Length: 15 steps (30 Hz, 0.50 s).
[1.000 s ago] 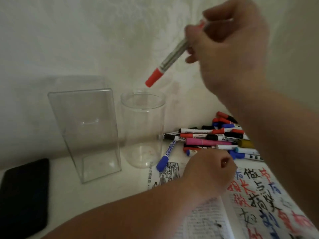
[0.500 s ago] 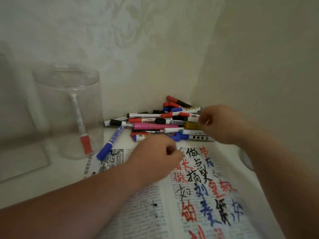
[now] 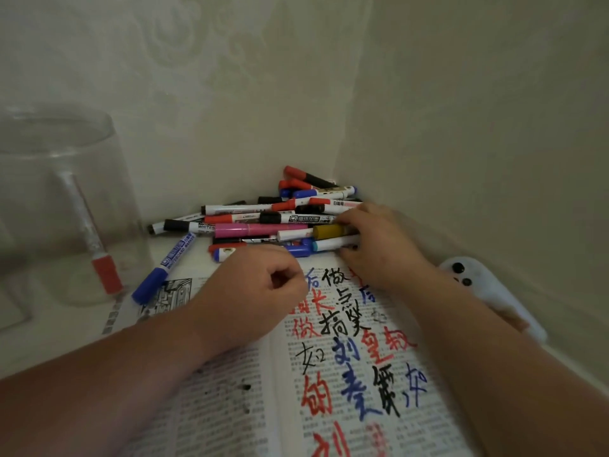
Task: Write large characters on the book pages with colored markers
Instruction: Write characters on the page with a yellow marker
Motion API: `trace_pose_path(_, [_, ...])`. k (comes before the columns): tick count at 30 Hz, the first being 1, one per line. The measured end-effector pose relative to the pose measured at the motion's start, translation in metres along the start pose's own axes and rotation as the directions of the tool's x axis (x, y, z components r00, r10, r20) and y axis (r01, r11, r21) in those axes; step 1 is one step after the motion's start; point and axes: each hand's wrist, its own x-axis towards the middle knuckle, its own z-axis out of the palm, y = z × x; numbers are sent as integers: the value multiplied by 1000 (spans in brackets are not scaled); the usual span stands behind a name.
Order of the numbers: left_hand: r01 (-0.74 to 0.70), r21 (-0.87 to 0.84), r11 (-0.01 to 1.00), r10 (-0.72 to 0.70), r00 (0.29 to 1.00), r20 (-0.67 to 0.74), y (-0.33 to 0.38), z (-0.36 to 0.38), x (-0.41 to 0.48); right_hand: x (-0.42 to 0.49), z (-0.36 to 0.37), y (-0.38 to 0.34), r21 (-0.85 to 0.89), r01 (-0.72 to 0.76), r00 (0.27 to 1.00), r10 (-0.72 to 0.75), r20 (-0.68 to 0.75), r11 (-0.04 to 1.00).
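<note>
Here, at the right hand [image 3: 379, 249]: fingers spread over the near end of a heap of markers [image 3: 257, 222], thumb below and fingertips above a yellow marker [image 3: 329, 230] and a white marker [image 3: 336, 243]. Touching both, yet impossible to tell whether gripping either. At the left hand [image 3: 260, 288]: a closed fist, nothing visible inside, resting on the open book [image 3: 230, 407]. Probably light, stiff, smooth plastic barrels, prone to rolling; best pinched mid-barrel and lifted clear of neighbours. Beyond, tight quarters: heap jammed into a wall corner, a glass jar [image 3: 66, 209] holding one red-capped marker [image 3: 99, 258] to the left, a white thing [image 3: 478, 285] just beside the right forearm. Open room only toward the body, over the right page crowded with large characters.
</note>
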Motion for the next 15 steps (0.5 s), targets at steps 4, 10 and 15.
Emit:
trace_pose_path(4, [5, 12, 1000, -5, 1000, 2, 2, -1, -1, -5, -5, -2, 82, 43, 997, -38, -63, 996])
trace_pose_path(10, [33, -50, 998, -35, 999, -39, 3, 2, -3, -14, -12, -8, 135, -13, 990, 32, -135, 991])
trace_pose_path(15, [13, -24, 1000, -14, 1000, -26, 4, 3, -4, -14, -9, -5, 232, -22, 991, 51, -120, 972])
